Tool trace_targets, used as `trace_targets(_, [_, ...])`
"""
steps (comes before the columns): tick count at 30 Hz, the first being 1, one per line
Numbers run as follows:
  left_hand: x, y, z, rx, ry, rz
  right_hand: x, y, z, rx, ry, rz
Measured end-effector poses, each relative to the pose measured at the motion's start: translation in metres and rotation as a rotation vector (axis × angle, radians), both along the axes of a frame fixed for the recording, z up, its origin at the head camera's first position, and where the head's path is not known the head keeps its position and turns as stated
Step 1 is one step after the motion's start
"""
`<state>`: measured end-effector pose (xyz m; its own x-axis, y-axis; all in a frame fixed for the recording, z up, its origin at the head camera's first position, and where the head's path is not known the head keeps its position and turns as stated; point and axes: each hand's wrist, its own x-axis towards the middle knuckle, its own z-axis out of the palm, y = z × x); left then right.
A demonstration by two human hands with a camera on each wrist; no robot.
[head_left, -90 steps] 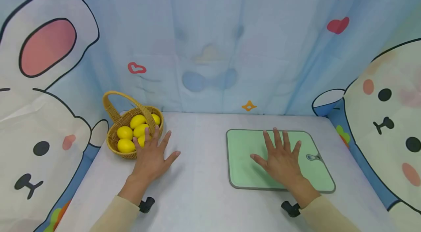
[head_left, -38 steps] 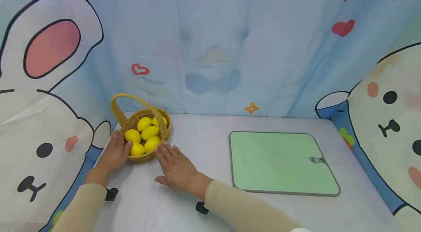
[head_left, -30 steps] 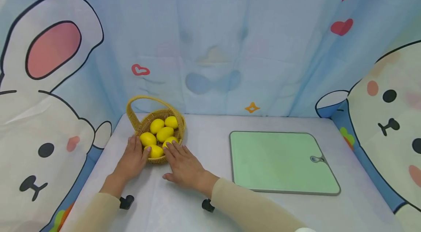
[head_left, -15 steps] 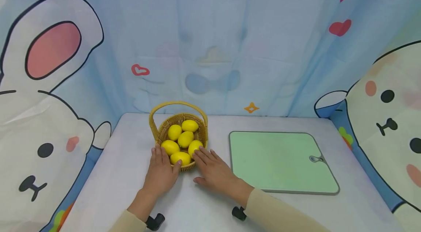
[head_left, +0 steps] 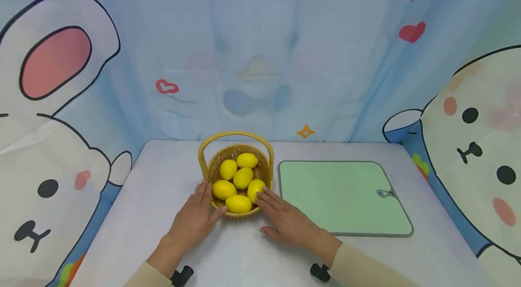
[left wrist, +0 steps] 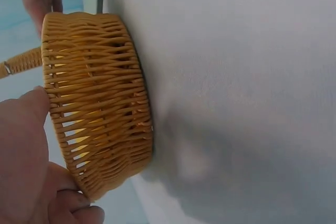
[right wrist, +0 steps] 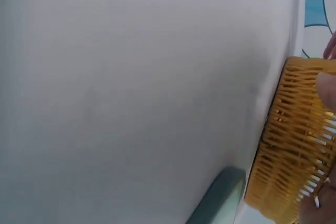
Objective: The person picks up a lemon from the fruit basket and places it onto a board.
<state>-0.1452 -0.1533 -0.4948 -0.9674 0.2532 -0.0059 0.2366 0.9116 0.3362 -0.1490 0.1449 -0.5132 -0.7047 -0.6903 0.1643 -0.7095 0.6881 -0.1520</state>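
A wicker basket with an arched handle stands between my hands in the middle of the table, holding several yellow lemons. My left hand holds its left side, thumb at the front rim; in the left wrist view, bent fingers lie against the basket wall. From the right, my right hand reaches with straight fingers to the rim, the fingertips by the rightmost lemon. The right wrist view shows the basket's woven side with part of the right hand at the frame's edge.
Right of the basket lies a pale green cutting board with a grey edge, its left edge close to the basket. The white table ends at a blue curtain printed with cartoon animals. A dark wrist camera sits below the right sleeve.
At first both hands were spread apart, the right over the cutting board. Both then came to the basket at the left, and it slid right and slightly nearer with them, turning its handle.
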Motion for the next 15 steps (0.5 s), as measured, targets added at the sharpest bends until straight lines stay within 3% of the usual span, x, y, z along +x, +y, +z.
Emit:
trace_targets(3, [-0.001, 0.0, 0.001, 0.012, -0.04, -0.004, 0.003, -0.002, -0.005, -0.017, 0.069, -0.04])
trace_targets(7, [0.003, 0.002, 0.002, -0.009, -0.034, 0.011, 0.008, -0.005, -0.009, -0.02, 0.117, -0.106])
trace_targets(12, [0.013, 0.0, -0.002, -0.06, 0.042, -0.012, 0.011, -0.005, -0.008, 0.015, 0.081, -0.113])
trace_targets(15, [0.011, -0.003, -0.004, -0.082, 0.11, -0.05, 0.012, -0.004, -0.007, 0.018, 0.076, -0.108])
